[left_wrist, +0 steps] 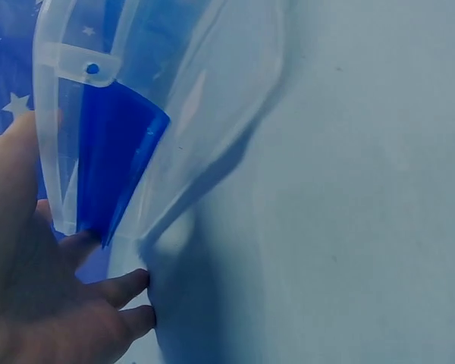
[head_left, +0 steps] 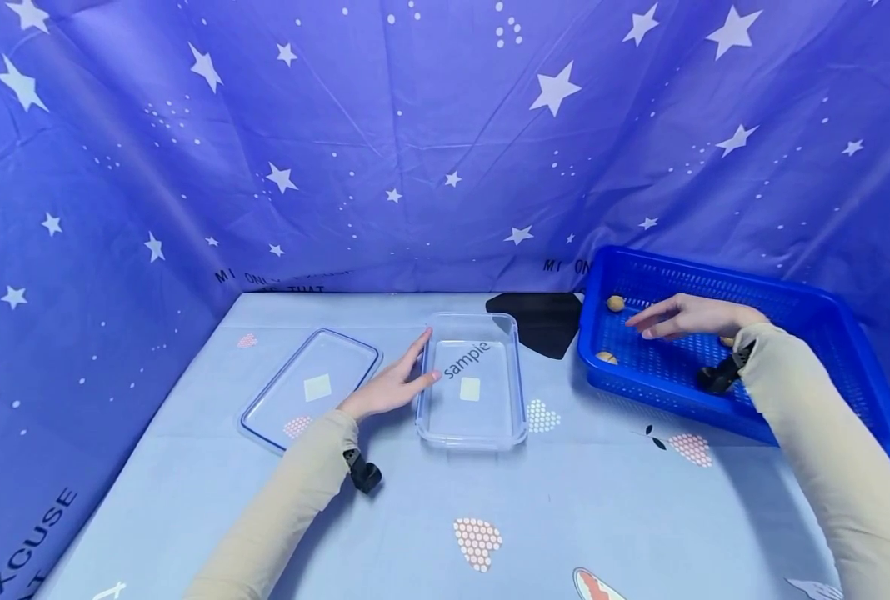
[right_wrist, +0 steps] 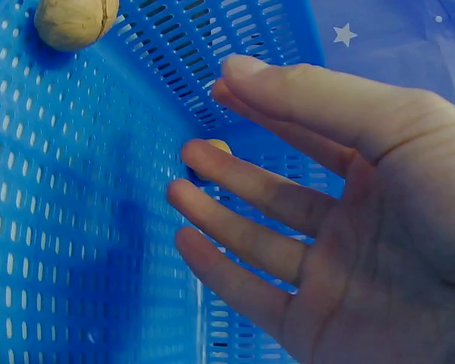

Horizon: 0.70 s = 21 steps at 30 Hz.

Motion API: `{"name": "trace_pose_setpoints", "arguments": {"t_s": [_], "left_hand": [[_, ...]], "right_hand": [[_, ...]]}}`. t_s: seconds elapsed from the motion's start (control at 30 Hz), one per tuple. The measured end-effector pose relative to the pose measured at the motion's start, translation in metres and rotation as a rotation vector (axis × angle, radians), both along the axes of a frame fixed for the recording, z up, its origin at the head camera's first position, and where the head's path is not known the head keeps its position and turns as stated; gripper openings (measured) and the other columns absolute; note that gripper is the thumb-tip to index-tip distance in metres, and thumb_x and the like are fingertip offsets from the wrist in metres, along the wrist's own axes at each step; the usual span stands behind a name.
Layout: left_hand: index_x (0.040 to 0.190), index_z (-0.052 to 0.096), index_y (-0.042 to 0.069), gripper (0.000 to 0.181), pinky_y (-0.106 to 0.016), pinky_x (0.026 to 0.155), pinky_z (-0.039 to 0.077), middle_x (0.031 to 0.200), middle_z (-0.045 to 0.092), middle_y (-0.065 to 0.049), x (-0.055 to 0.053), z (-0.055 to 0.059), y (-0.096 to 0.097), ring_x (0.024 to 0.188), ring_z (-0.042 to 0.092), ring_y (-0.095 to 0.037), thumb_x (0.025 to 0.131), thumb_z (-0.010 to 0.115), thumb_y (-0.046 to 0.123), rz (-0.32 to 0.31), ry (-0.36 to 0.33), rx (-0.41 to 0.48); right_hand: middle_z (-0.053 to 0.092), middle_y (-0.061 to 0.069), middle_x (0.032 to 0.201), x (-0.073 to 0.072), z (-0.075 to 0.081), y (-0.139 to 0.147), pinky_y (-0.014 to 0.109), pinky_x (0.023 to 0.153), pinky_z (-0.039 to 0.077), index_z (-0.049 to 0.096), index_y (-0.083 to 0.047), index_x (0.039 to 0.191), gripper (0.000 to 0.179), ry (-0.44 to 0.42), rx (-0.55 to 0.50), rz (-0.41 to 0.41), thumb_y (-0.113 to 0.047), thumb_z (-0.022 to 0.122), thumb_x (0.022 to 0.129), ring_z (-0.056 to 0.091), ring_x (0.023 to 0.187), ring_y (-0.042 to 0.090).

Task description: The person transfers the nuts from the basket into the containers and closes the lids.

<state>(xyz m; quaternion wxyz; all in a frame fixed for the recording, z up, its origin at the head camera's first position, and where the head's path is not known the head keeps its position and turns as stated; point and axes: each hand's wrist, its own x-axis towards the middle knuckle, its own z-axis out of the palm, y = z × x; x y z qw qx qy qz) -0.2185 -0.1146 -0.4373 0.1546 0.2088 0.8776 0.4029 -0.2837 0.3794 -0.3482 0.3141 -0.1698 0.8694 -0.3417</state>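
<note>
A clear plastic food container (head_left: 471, 437), lidless, stands on the table with "sample" lettering and a pale square seen through its bottom. My left hand (head_left: 392, 386) touches its left side with fingers extended; in the left wrist view the container's wall (left_wrist: 121, 152) is beside the thumb and fingers. Over the blue perforated basket (head_left: 670, 412), my right hand (head_left: 688, 318) hovers with loosely spread fingers and holds nothing. One walnut (head_left: 615, 303) lies near the basket's back left corner, another walnut (head_left: 606, 357) near its front left. A third walnut (head_left: 726, 341) is partly hidden by my right wrist.
Left of the container lies a clear lid (head_left: 298, 367) with a blue seal, partly behind my left hand. A black printed patch (head_left: 538, 321) marks the cloth between container and basket. Starry blue curtains (head_left: 385, 150) rise along the back and sides.
</note>
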Motion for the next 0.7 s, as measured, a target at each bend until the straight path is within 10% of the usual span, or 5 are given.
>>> {"name": "trace_pose_setpoints", "arguments": {"t_s": [0.37,0.7], "left_hand": [[0.156,0.019,0.016,0.075,-0.055,0.111,0.026,0.158,0.021,-0.009,0.004,0.003,0.004,0.137,0.031,-0.034,0.095,0.061,0.032,0.077,0.081,0.143],[0.154,0.026,0.022,0.074,-0.036,0.077,0.054,0.152,0.029,-0.019,0.004,-0.004,0.007,0.098,0.059,-0.03,0.093,0.066,0.016,0.168,-0.12,0.425]], "right_hand": [[0.043,0.022,0.144,-0.014,-0.009,-0.021,0.053,0.103,0.04,0.044,0.001,0.143,0.052,-0.331,-0.015,0.041,-0.016,0.06,0.096,0.041,0.131,0.036],[0.044,0.018,0.143,-0.022,-0.025,-0.03,0.04,0.101,0.045,0.04,0.005,0.144,0.051,-0.525,-0.132,0.057,-0.006,0.057,0.097,0.054,0.118,0.021]]}}
